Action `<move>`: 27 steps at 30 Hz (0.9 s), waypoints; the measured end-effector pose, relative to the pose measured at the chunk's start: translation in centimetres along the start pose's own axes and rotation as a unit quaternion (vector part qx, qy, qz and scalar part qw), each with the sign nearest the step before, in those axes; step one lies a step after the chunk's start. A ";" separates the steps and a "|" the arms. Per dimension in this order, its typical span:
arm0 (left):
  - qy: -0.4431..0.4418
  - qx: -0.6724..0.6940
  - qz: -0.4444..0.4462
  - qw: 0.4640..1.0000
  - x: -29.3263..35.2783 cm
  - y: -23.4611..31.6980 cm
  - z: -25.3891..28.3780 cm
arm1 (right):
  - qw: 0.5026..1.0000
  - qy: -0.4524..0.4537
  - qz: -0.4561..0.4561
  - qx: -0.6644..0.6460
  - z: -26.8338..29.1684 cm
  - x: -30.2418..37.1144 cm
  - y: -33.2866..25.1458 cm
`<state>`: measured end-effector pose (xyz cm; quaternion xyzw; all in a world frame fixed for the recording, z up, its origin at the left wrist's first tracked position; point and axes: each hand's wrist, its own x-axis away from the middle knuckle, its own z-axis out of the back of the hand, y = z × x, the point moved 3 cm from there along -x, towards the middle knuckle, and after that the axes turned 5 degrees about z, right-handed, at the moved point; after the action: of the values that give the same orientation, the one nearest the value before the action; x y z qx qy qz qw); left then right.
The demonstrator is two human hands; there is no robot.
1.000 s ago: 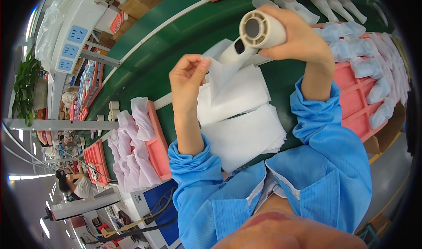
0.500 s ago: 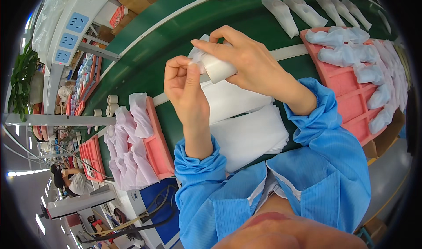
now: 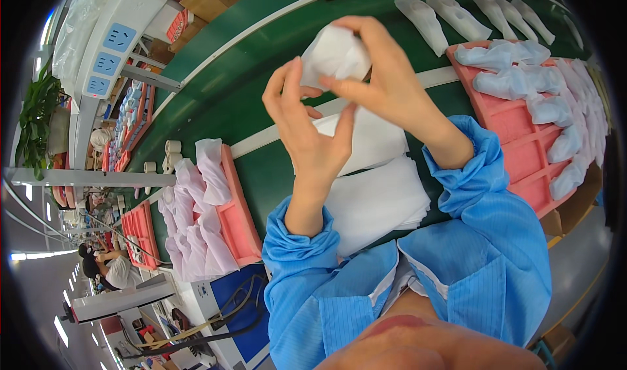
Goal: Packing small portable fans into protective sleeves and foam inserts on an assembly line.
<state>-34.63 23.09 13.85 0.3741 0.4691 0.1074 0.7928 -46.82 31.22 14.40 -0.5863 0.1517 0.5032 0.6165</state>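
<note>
In front of me, above the green belt, my right hand (image 3: 390,82) grips a rounded white object in thin white wrapping (image 3: 334,51), its thumb pressed to the near side. My left hand (image 3: 307,125) is just below and left of it, with fingers apart and curved. Its fingertips come close to the wrapping; whether they touch cannot be made out. Beneath my hands lie two stacks of thin white sheets, a farther stack (image 3: 375,141) and a nearer stack (image 3: 379,197) with uneven edges.
A pink compartment tray (image 3: 516,158) on the right carries bluish and pale wrapped pieces. Another pink tray (image 3: 240,229) at left holds pinkish wrapped pieces (image 3: 196,220). Several white wrapped pieces (image 3: 457,16) lie on the green belt (image 3: 261,56). A metal post (image 3: 98,177) juts in from the left.
The white object has moved farther away and been turned, its wrapping now round it. My left hand has let go of the thin wrapping and spread its fingers.
</note>
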 end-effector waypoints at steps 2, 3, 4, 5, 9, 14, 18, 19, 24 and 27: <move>0.028 -0.064 -0.041 0.997 -0.3 -1.3 0.5 | 0.978 -0.111 -0.037 -0.174 -1.1 0.3 -1.5; 0.069 -0.095 -0.087 0.989 -0.6 -1.8 1.1 | 0.947 -0.183 -0.054 -0.258 -1.2 0.4 -1.8; 0.061 -0.001 -0.030 0.998 -1.0 -2.2 1.7 | 0.948 -0.181 -0.056 -0.254 -1.0 0.4 -1.3; 0.024 0.070 0.019 0.997 -1.4 -2.6 2.3 | 0.952 -0.176 -0.028 -0.249 -0.8 0.4 -0.8; -0.080 0.311 0.060 0.945 -1.7 -2.8 4.5 | 0.961 -0.207 0.038 -0.181 -2.2 0.8 -0.6; 0.112 0.189 0.031 0.975 -1.7 -2.9 4.8 | 0.966 -0.230 -0.040 -0.109 -3.3 1.2 0.2; 0.107 0.036 -0.037 0.993 -1.2 -1.8 3.7 | 0.988 -0.097 0.052 0.112 -2.0 0.6 -0.1; 0.109 0.034 -0.037 0.993 -1.1 -1.8 3.3 | 0.988 -0.098 0.053 0.110 -2.2 0.7 -0.4; 0.144 -0.077 -0.124 0.979 -0.7 -1.2 3.8 | 0.983 -0.139 0.056 0.102 -2.9 1.1 -1.1; 0.138 -0.124 -0.105 0.977 -0.7 -0.8 3.9 | 0.993 -0.113 -0.014 0.029 -2.0 0.7 -0.3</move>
<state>-31.94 20.27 14.86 0.2030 0.5937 0.1310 0.7676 -45.48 29.87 13.46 -0.5097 0.0875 0.5528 0.6534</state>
